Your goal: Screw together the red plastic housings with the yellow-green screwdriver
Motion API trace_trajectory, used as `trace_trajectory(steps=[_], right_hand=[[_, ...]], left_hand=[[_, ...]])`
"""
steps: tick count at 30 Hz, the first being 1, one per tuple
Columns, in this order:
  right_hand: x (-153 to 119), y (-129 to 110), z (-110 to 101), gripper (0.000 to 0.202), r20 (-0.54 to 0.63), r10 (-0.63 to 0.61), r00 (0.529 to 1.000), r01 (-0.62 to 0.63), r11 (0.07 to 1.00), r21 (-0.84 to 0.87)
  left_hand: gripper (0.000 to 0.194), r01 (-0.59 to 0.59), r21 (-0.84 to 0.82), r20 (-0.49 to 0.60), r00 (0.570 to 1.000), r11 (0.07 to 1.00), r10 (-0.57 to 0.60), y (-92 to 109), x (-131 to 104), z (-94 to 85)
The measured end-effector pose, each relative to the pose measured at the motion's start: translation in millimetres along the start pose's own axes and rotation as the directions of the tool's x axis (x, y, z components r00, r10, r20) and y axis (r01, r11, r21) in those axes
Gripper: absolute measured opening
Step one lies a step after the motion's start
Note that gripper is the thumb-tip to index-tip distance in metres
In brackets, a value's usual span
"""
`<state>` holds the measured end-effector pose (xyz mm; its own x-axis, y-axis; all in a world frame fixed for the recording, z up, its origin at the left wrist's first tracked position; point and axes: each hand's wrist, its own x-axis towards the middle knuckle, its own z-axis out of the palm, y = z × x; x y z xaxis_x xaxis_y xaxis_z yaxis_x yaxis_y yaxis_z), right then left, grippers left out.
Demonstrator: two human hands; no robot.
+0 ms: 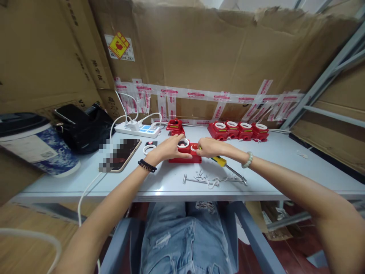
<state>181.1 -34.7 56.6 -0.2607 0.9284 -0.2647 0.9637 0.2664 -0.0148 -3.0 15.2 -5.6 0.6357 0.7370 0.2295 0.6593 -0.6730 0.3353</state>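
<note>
A red block-shaped part (pixel 185 160) lies on the table in front of me, with a white ring (pixel 184 143) on its left side and a smaller round piece on its right. My left hand (pixel 173 147) grips the left end of this part, thumb in front and fingers behind. At its right side, my right hand (pixel 209 147) is closed around a screwdriver with a yellow and black handle (pixel 220 161); its metal shaft points down to the right. Near the shaft lie several screws (pixel 200 176) and a metal T-shaped tool (pixel 196 180).
Several red parts with white rings (pixel 246 131) line the back right; another red part (pixel 174 125) stands behind my left hand. Left are a phone (pixel 125 154), a power strip (pixel 139 129), a loose white ring (pixel 148 149), a black bag (pixel 82 133) and a large cup (pixel 40 146).
</note>
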Motion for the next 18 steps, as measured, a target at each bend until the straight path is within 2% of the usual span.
trace_trajectory(steps=[13,18], right_hand=[[-2.2,-11.6,-1.1,0.037,-0.033,0.061,0.998,-0.062,0.997,-0.035],[-0.1,-11.8,-0.3,0.031,-0.109,0.028,0.994,-0.03,0.999,-0.02]], left_hand=[[0.068,-0.004,0.001,-0.016,1.0,1.0,0.004,-1.5,0.6,1.6],[0.071,0.0,-0.007,-0.018,1.0,1.0,-0.001,-0.4,0.4,1.7]])
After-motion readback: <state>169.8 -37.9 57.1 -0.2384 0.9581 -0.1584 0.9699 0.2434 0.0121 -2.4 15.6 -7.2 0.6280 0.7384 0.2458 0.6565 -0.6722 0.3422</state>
